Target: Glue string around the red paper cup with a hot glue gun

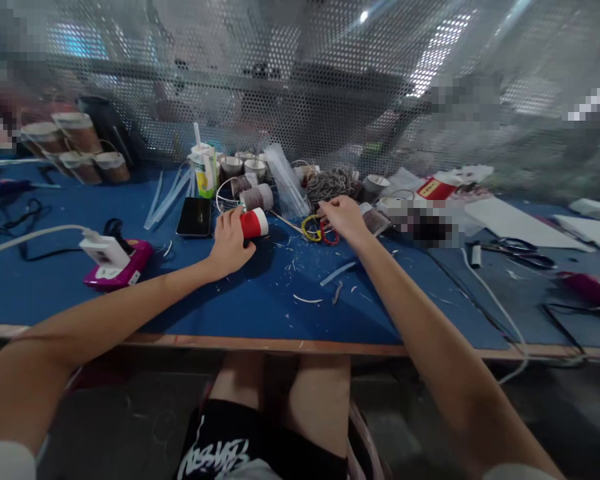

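Observation:
My left hand [230, 245] lies over a red cylinder with a white end [251, 224], its fingers curled round it on the table. My right hand [345, 215] reaches to the back of the table, fingertips pinched together at the edge of a heap of grey cord [333, 183]. What sits between those fingertips is too small to make out. Just below them lies a tool with one yellow and one red loop handle [311, 228], partly behind the hand. Wound spools [257, 198] lie behind my left hand, beside a bundle of clear tubes [286, 181].
A black phone [195, 217] and a purple power strip with a white plug [119, 265] lie on the left. Behind the phone stands a drink carton [205, 170]. Dark scissors [520, 251] and a white cable [495, 300] are on the right. Perforated mesh [300, 87] rises behind the table.

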Tool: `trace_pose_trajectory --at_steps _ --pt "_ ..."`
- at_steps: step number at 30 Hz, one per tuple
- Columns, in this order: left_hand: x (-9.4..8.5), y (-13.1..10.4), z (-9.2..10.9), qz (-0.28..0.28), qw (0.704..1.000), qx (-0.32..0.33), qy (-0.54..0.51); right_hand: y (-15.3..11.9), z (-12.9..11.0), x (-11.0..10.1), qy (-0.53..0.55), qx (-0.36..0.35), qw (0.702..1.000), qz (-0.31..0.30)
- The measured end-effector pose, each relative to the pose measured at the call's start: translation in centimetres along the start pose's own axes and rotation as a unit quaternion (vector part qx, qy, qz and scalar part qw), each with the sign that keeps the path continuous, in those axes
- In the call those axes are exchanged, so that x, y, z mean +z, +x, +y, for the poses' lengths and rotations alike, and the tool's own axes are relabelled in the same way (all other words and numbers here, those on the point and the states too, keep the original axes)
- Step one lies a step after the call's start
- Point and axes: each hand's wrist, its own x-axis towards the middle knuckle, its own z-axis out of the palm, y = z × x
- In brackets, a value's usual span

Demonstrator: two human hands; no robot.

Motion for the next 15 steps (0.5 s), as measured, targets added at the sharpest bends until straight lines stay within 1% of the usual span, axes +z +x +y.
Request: trace_pose_trajectory --at_steps 1,3,4,7,9,11,13,15 --pt "-0.1 -0.1 0.2 0.006 1.000 0.009 -0.003 1.1 -0.5 0.0 -0.007 0.009 1.000 -0.012" --pt "-0.3 -0.2 0.4 0.017 0.999 0.034 -0.009 3.0 -1.5 0.5 -0.025 0.023 0.999 -0.015" --pt "-0.3 -0.2 0.4 0.021 0.999 0.046 -0.012 3.7 -2.1 0.9 -0.037 0.045 0.998 -0.027" --pt "-0.5 -0.3 0.4 0.029 0.997 0.063 -0.014 5.2 -3.0 2.7 -0.051 0.064 0.996 -0.032" --pt "-0.5 -0.3 0.4 0.033 0.997 0.063 -0.016 5.7 -3.1 3.7 -0.056 0.075 0.995 -0.039" --pt "-0.5 -0.3 0.4 0.035 0.997 0.063 -0.019 6.3 -2.7 4.4 -0.057 0.087 0.994 -0.042" --pt "-0.5 -0.2 0.4 0.032 0.997 0.068 -0.019 7.2 -2.1 4.3 -0.053 0.095 0.993 -0.044" --pt "-0.5 -0.2 0.4 0.029 0.997 0.074 -0.016 8.3 -1.4 3.5 -0.040 0.097 0.993 -0.052"
